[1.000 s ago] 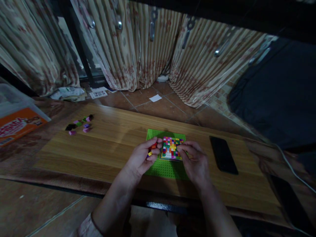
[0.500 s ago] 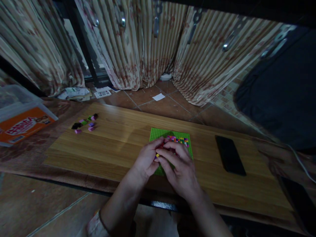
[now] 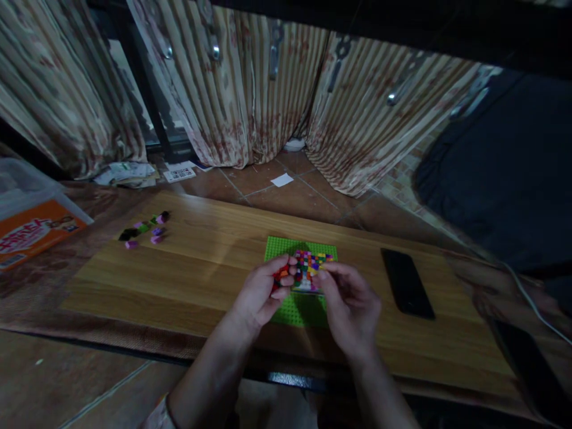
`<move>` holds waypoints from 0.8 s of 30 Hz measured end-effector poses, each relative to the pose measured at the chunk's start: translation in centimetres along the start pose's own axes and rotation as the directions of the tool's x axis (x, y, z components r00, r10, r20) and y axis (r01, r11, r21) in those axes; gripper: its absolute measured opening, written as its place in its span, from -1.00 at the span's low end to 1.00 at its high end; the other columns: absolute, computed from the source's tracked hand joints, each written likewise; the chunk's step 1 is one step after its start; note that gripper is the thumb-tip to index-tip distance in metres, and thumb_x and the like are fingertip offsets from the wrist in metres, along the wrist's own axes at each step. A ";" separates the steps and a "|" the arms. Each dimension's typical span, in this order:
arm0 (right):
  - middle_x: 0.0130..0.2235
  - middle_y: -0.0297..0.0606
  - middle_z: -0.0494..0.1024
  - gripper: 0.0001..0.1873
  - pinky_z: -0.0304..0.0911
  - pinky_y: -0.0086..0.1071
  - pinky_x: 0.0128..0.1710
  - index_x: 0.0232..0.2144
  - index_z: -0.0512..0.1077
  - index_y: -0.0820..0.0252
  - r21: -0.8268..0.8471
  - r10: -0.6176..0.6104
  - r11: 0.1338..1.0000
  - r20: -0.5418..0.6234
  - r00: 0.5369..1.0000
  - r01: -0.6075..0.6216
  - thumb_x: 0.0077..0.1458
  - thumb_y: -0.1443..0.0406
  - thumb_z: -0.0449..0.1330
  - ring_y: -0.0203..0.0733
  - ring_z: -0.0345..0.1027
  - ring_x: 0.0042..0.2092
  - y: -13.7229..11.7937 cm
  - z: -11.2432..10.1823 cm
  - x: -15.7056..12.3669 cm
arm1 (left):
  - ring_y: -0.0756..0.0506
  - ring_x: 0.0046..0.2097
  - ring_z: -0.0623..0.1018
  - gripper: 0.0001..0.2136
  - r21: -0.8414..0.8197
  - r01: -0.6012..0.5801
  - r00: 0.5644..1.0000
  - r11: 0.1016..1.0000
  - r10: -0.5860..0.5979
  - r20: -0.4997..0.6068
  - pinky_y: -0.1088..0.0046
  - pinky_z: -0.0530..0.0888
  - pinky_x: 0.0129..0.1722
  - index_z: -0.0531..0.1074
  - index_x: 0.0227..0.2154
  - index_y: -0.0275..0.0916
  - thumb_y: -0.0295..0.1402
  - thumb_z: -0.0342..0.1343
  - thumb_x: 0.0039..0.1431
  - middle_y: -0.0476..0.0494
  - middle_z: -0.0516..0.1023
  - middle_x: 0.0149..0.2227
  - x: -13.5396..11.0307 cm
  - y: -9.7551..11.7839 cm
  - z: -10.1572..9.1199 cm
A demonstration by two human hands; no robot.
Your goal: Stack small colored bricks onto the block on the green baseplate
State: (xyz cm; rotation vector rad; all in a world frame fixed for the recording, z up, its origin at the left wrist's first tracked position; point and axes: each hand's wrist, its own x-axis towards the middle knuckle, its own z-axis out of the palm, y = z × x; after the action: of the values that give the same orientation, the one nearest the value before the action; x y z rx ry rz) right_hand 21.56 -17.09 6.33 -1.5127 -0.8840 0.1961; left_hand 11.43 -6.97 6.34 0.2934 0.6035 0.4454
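On the board lies a green studded baseplate (image 3: 279, 245), its upper part bearing a patch of small multicoloured toy bricks (image 3: 307, 268). My left hand (image 3: 259, 292) is at the plate's left side, fingers curled around several red and orange toy bricks (image 3: 281, 274). Over the right side of the patch, my right hand (image 3: 351, 301) has thumb and forefinger pinched together. Yellow shows at those fingertips, seemingly a small toy brick, mostly covered by the fingers. The right hand hides the plate's right edge.
Loose pink, purple, green and black bricks (image 3: 143, 228) lie at the wooden board's (image 3: 196, 268) left end. A clear tub with an orange label (image 3: 42, 232) stands beyond them. To the right lies a black phone (image 3: 406, 283); another dark flat object (image 3: 529, 363) sits at the lower right.
My hands, earlier together over the plate at a yellow brick, have parted. The right hand has moved right to the brick patch; red and orange bricks now show in the left. The view has shifted slightly.
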 end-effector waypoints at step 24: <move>-0.26 -0.34 0.53 -0.82 0.31 -0.37 -0.21 -0.20 0.48 0.03 -0.245 -0.146 0.947 0.245 0.958 0.207 0.12 0.33 0.16 -0.26 0.41 -0.23 0.1 0.1 0.5 | 0.19 -0.64 0.15 -0.76 0.367 -0.195 0.981 0.910 0.177 0.081 0.68 -0.05 -0.72 0.37 -0.47 -0.33 -0.26 0.27 -0.07 0.05 0.30 -0.58 -0.9 -0.7 0.9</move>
State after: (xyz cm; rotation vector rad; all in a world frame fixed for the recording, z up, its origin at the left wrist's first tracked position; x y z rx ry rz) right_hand 21.92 -16.72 6.37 -1.6716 -1.2640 0.1182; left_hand 11.51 -8.08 7.19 0.7292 0.6157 0.5044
